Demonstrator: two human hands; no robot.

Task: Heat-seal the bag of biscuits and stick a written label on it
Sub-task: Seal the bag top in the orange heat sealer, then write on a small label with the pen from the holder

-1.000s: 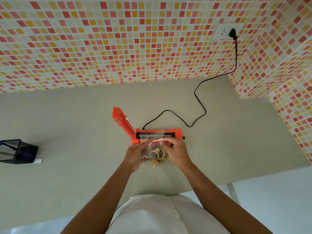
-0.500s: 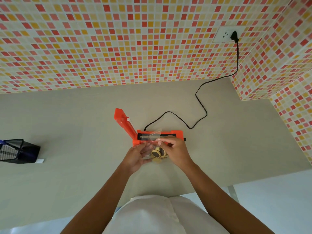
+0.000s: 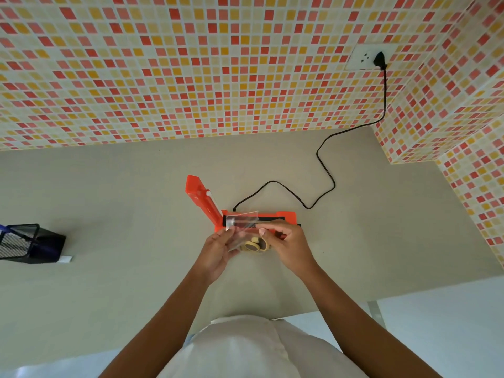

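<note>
A clear plastic bag [image 3: 243,223] with round biscuits [image 3: 255,245] in its lower part is held just in front of the orange heat sealer [image 3: 285,216]. The bag's open top lies over the sealer's black strip. The sealer's lid [image 3: 201,196] stands raised at the left end. My left hand [image 3: 216,251] pinches the bag's left edge. My right hand [image 3: 290,245] pinches the bag's right side near the top. Both hands hide part of the bag and the sealer's front.
The sealer's black cord [image 3: 324,170] runs across the grey counter [image 3: 114,203] to a wall socket [image 3: 366,58] at the upper right. A black mesh holder [image 3: 26,242] stands at the left edge with a small white slip [image 3: 65,259] beside it. Tiled walls close the back and right.
Both hands have carried the bag a little up and forward, so its open top now reaches further over the sealer's strip. The sealer and its lid have not moved.
</note>
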